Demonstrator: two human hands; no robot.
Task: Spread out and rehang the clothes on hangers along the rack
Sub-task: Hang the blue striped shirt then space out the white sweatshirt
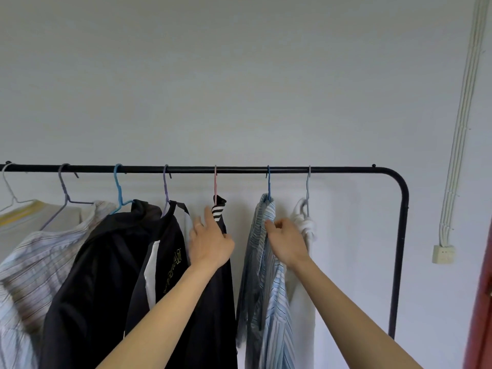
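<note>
Hands (210, 243) on garments (266, 249) along rack (239, 170)

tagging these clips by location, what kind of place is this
Probably a plain room in a home used for laundry or storing clothes: a black freestanding garment rack hung with shirts on coloured hangers, a bare pale wall, and white cable conduit down to a wall socket.

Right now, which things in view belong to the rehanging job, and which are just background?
Job: black rack rail; pink hanger with the striped-collar garment at the left hand; blue hanger with the blue striped shirt at the right hand.

Background: wall conduit; wall socket box.
</note>
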